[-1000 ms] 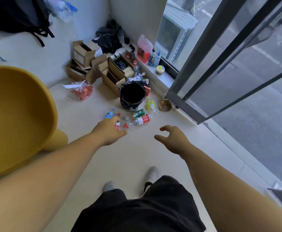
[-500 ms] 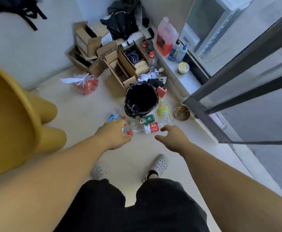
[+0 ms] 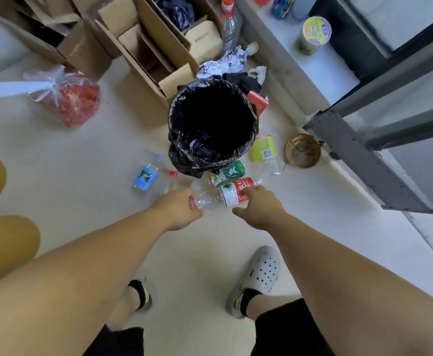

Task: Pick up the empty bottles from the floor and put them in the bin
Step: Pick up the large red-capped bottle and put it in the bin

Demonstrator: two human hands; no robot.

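The bin (image 3: 182, 116) has a black liner and stands open on the floor. Around its near side lie a blue-label bottle (image 3: 145, 176), a clear red-capped bottle (image 3: 173, 179), a green-label bottle (image 3: 227, 172), a red-label bottle (image 3: 229, 194) and a yellow-label bottle (image 3: 264, 150). My left hand (image 3: 178, 210) is curled, knuckles up, at the cap end of the red-label bottle; its fingertips are hidden. My right hand (image 3: 259, 208) has its forefinger on that bottle's label and its thumb spread apart on the near side. The bottle lies on the floor.
Open cardboard boxes (image 3: 146, 55) crowd behind the bin, with a red plastic bag (image 3: 69, 98) to the left. A brass bowl (image 3: 303, 150) sits by the grey door frame (image 3: 351, 155). A yellow stool (image 3: 2, 242) stands at the left. My white shoes (image 3: 264, 271) are below.
I have bent down and the view has closed in on the bin. Both hands have dropped to the red-label bottle, the right one reaching forward onto its label.
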